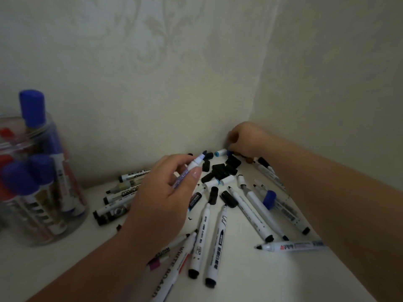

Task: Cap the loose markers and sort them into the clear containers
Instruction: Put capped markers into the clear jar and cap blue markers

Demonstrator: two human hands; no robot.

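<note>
- The left hand pinches a slim white plastic marker with a bare blue tip between the thumb and curled fingers. It is lifted off the tabletop, nib slanting toward the corner.
- The right hand reaches into the corner, fingers bent down onto a small blue cap; I cannot tell whether they grip it.
- Between the hands lies a heap of stubby black plastic caps, with short white cylindrical caps at its edge.
- Long white loose markers fan across the smooth white tabletop.
- Far left stands a clear round plastic container holding blue-capped markers upright.
</note>
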